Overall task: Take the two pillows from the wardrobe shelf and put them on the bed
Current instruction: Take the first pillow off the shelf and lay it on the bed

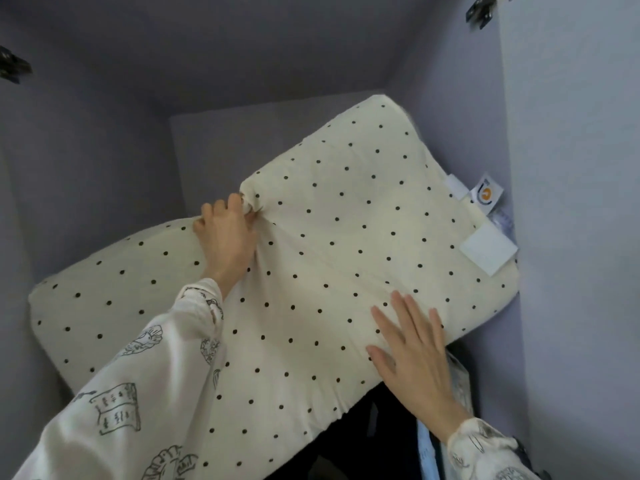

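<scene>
Inside a pale lilac wardrobe [104, 140], a person in a cream sleeve [145, 368] printed with line drawings handles two cream pillows dotted in black. The upper pillow [346, 237] lies tilted, its far corner raised toward the back wall and its near edge hanging out past the shelf front over a dark space below. The left hand [225, 237] has its fingers [239, 202] clenched on a pinch of that pillow's cover near its left corner, the cloth gathered into creases under the grip. The right hand [412, 355] lies flat on the same pillow near its front edge, fingers straight and spread, grasping nothing. White labels [488, 249] are fixed along the pillow's right end, close against the wardrobe's right side wall. The lower pillow [114, 299] lies beneath and to the left, partly covered by the first and by the left sleeve; it appears to rest on the shelf, though its underside is hidden. Dark hinges [479, 10] show at the upper corners.
</scene>
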{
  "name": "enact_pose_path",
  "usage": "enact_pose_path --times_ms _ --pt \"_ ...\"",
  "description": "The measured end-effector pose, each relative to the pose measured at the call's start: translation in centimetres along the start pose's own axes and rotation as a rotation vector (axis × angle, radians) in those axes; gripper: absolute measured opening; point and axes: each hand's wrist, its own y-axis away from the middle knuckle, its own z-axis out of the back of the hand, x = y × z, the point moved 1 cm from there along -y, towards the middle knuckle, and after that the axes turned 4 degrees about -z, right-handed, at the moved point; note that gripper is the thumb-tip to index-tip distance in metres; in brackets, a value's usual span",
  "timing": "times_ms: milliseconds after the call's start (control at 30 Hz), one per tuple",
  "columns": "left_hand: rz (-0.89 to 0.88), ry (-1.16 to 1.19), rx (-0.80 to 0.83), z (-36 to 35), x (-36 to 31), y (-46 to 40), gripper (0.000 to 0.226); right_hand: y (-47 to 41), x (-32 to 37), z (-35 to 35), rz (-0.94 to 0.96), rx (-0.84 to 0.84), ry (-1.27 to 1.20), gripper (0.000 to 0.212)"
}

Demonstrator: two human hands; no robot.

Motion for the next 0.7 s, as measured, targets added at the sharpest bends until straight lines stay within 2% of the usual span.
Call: enact_pose_path --times_ms 100,167,233,333,400,467,500,567,700 --pt "0.022 0.007 -0.011 -0.5 -0.2 0.0 0.027 1.0 -0.8 1.2 -0.105 -0.021 -0.024 0.046" --pt "0.031 0.015 -0.018 -0.7 -0.3 0.0 0.026 1.1 -0.8 2.0 -0.283 -0.006 -0.072 0.046" --pt "0.043 0.019 -0.025 -0.8 -0.3 0.3 0.027 1.0 -0.5 2.1 -0.601 0.056 -0.267 0.059" --pt "0.061 0.056 -0.032 -0.6 -0.3 0.6 0.028 0.6 -0.3 1.5 -1.205 0.086 -0.779 0.079" --pt "0.059 0.102 -0.044 -0.4 -0.2 0.8 0.027 0.3 -0.1 1.2 -1.469 0.206 -1.141 0.089" --pt "0.034 0.159 -0.062 -0.1 0.0 1.1 0.028 0.0 0.3 1.1 -1.517 0.352 -1.38 0.082" --pt "0.016 0.181 -0.072 0.2 0.1 1.2 0.029 -0.1 0.4 0.9 -1.508 0.367 -1.453 0.076" --pt "-0.022 0.176 -0.062 0.8 0.2 1.4 0.039 -0.4 0.2 0.6 -1.5 0.331 -1.54 0.07" --pt "-0.075 0.14 0.093 1.9 -0.6 0.7 0.071 -0.3 0.0 -0.2 -1.506 0.268 -1.627 0.07"
